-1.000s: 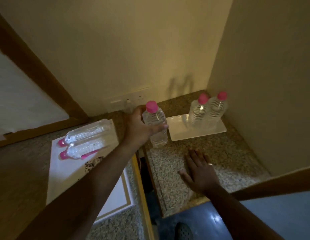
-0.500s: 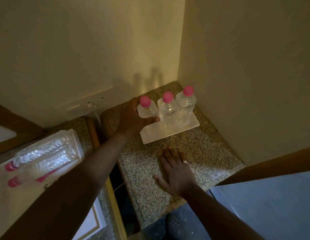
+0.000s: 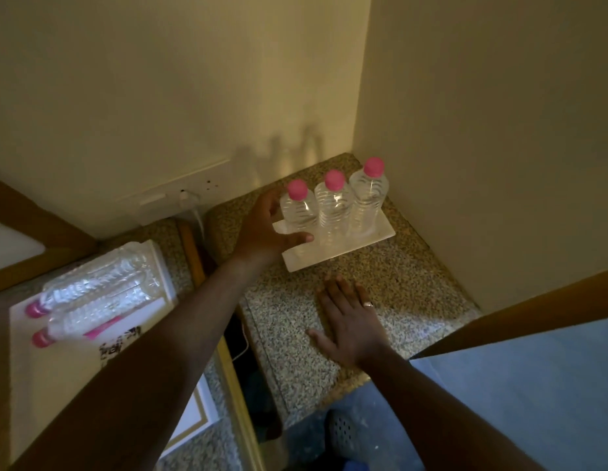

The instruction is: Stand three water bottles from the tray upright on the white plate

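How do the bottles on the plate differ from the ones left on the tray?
The plate bottles stand upright in a row of three; the tray bottles lie on their sides, two showing. The left hand is around one plate bottle; nothing touches the tray bottles. All are clear with pink caps.

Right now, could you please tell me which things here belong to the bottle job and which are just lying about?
Job: three upright bottles on the white plate; left hand around the nearest one; tray with two bottles lying flat.
Lying about: wall socket with its plug; right hand, flat on the stone counter.
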